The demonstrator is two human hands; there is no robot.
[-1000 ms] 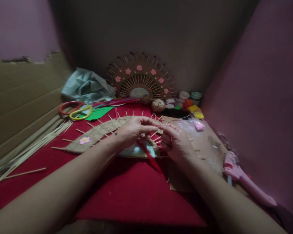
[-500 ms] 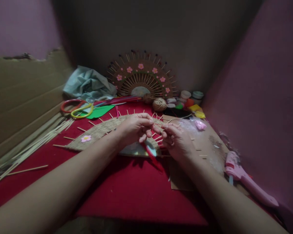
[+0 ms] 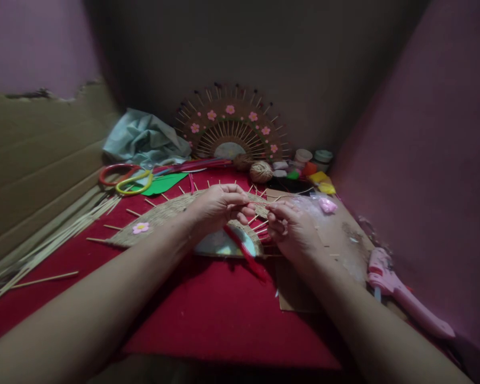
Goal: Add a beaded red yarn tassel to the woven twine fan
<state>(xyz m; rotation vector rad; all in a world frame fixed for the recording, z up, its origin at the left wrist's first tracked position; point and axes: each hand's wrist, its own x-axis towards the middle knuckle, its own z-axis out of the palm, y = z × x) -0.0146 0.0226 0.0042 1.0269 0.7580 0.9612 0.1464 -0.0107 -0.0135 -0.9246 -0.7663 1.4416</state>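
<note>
We observe a tan, weave-patterned fan (image 3: 160,212) bearing a pink flower (image 3: 140,228) with a yellow centre. We identify the cloth (image 3: 224,320) as red and the glue gun (image 3: 408,298) as pink.

No readable text, label, brand, number or sign anywhere in view.

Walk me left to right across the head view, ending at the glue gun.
Loose stick lying apart at the near left → nearest pink flower → left hand → thin strand between the hands → right hand → pink glue gun.
</note>
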